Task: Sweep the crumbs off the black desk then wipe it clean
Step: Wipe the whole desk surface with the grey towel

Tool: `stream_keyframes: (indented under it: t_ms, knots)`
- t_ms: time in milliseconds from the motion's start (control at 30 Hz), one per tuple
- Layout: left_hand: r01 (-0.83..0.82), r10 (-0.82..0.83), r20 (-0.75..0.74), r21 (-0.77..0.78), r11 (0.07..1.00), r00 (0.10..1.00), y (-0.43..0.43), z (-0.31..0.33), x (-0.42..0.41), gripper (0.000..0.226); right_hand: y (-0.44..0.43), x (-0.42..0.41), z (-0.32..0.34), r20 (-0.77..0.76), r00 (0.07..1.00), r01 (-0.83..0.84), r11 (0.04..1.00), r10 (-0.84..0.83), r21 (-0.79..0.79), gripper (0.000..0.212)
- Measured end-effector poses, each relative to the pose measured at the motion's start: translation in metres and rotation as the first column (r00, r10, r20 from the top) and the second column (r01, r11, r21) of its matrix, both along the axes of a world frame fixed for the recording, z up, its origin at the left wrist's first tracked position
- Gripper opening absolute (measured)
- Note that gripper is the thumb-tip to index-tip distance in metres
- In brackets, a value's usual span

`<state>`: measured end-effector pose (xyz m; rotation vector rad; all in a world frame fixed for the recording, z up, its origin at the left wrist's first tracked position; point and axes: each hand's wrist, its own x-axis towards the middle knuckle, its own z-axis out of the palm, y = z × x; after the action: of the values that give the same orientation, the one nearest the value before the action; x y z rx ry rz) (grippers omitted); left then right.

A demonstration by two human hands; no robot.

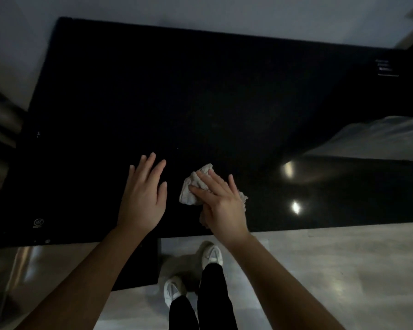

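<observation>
Now the left hand (142,198) reaches palm-down over the black tabletop (200,91), fingers straight and spread, its grip wide and empty. Just beside it, the right hand (222,206) presses a crumpled pale cloth (192,189) flat-fingered near the front edge.

Desk (200,91) fills the middle, with the wall (200,13) behind its far edge and the floor (332,270) in front of its near edge. Left hand (142,201) is over the desk by that near edge. Right hand (222,206) is just to its right, on top of a cloth (188,191) lying on the desk. Two shoes (211,254) stand on the floor below, between the arms.
</observation>
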<state>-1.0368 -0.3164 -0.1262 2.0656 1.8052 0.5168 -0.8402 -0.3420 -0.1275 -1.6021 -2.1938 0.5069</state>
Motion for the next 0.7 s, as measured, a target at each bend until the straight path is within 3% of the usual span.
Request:
stream_keyframes:
  t_ms: [167, 700]
  knots:
    - [-0.045, 0.042, -0.142, -0.017, 0.999, 0.989, 0.03, -0.004, 0.005, 0.05, 0.062, 0.016, -0.003, 0.019, 0.999, -0.04, 0.999, 0.04, -0.012, 0.044]
    - [-0.187, 0.156, -0.239, -0.111, 0.976, 0.958, 0.19, 0.003, 0.011, 0.054, 0.252, 0.022, -0.013, -0.078, 0.997, 0.014, 0.999, -0.012, 0.035, 0.046]
